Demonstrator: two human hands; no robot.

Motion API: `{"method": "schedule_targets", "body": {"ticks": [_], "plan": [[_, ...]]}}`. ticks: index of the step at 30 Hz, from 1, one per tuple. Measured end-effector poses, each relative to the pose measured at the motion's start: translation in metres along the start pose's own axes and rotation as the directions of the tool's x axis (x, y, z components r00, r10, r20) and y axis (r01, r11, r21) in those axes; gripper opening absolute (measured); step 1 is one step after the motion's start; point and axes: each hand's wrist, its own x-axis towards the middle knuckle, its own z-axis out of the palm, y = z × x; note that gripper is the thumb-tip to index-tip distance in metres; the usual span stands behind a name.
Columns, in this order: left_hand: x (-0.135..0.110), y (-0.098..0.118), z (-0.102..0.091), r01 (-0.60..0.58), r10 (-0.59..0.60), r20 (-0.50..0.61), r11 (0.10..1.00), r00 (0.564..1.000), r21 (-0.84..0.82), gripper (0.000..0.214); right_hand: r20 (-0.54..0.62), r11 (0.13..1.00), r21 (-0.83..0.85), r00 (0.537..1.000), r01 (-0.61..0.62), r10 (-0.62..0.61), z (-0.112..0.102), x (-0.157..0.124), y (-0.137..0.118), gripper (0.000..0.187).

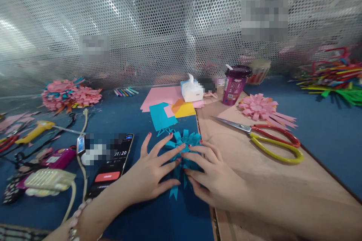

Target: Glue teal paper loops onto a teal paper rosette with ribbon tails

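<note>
A blue paper flower point(186, 139) with cut ribbon tails lies on the blue tabletop, partly covered by my fingers. Across its left side my left hand point(158, 165) is spread open, fingertips resting on the strips. From the right, my right hand point(209, 169) reaches over the flower with fingers stretched out and apart, touching its middle and lower part. Neither hand is closed around it. Just behind the flower lies a blue paper sheet point(162, 116). To the right, scissors point(271, 139) with one red and one yellow handle lie on the brown board.
A phone point(113, 165) lies left of my left arm, near a yellow glue gun point(39, 130) and cords. Behind are a tissue pack point(192, 90), a purple cup point(235, 86) and a pink paper flower point(258, 107). A perforated metal screen point(164, 26) borders the back.
</note>
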Motion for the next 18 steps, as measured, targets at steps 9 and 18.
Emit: {"method": "schedule_targets", "body": {"ticks": [9,18], "plan": [[-0.0014,-0.0012,-0.0031,-0.013,0.014,-0.040,1.000,0.999,0.011,0.034,-0.006,1.000,-0.007,1.000,0.002,-0.002,0.0001,-0.0002,0.0004,0.017],[-0.0018,-0.0013,-0.0030,-0.027,0.028,-0.054,0.999,0.998,0.023,0.029,-0.004,1.000,-0.007,1.000,0.005,-0.005,-0.0004,0.0000,-0.0001,0.017]]}}
